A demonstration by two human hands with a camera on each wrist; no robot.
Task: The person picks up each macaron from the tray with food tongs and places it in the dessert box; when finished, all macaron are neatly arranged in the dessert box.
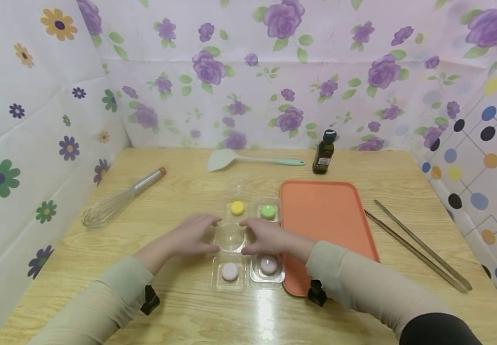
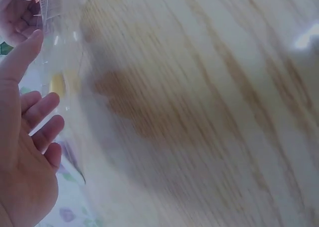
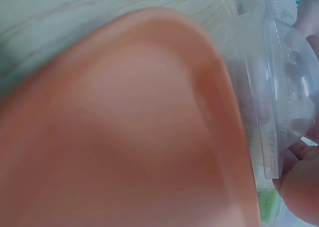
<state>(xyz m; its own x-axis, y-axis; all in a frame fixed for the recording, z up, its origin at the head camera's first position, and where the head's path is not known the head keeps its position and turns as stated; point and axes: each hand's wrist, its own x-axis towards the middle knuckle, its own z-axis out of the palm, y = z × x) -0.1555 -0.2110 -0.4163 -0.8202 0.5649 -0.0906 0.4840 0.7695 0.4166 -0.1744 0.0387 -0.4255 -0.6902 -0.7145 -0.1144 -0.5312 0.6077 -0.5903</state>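
In the head view a clear plastic box [image 1: 231, 236] with a round domed top sits between my two hands. The left hand [image 1: 193, 235] holds its left side, thumb at the near corner and fingers at the far one. On the opposite side the right hand [image 1: 267, 236] grips it the same way. Through the right wrist view the clear dome [image 3: 299, 82] and flat rim show side-on by the right hand [image 3: 301, 184]. Around it stand clear boxes with a yellow macaron [image 1: 237, 208], a green macaron [image 1: 267, 212] and two pale pink macarons [image 1: 230, 271].
An orange tray [image 1: 321, 206] lies right of the boxes, with long metal tongs [image 1: 418, 247] beyond it. A whisk [image 1: 123, 199] is at the left. Along the back are a pale turner spatula [image 1: 248, 159] and a dark bottle [image 1: 323, 153].
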